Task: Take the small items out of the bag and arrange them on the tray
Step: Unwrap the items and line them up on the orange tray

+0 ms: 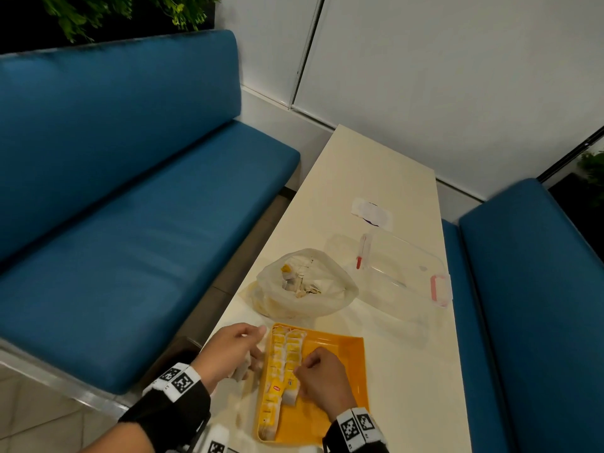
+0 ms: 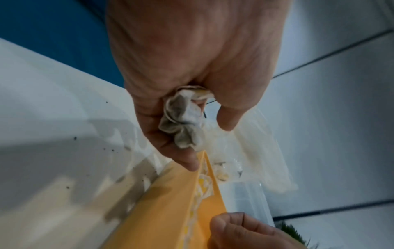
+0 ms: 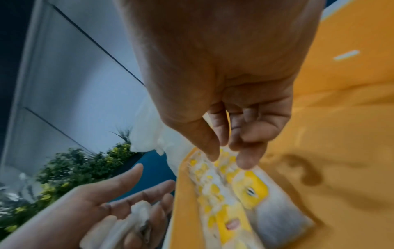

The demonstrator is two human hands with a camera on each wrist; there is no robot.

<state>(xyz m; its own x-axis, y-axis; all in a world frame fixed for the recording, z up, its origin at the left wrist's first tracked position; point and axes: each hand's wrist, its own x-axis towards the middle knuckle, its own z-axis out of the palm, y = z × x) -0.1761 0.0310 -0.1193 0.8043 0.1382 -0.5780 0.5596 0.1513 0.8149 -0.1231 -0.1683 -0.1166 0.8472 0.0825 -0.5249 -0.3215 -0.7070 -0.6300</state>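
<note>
Orange plastic tray [image 1: 340, 416] sat at near edge of desk [image 1: 376, 178]. Contents: two rows of yellow-tagged tea sachets [image 1: 281, 364] packed along its left wall, probably to save room; right half bare. Left hand [image 1: 233, 349], just beside tray's left rim, had lower fingers curled round a spare bunch of sachets [image 2: 183, 121], likely a feed stock, w/ index and thumb loose. Right hand [image 1: 322, 376] curled over the inner row, fingertips pinched at a sachet there. White bag [image 1: 304, 282] lay open beyond tray, more sachets inside. Clear lidded box [image 1: 408, 276] beside it, approx. empty.
</note>
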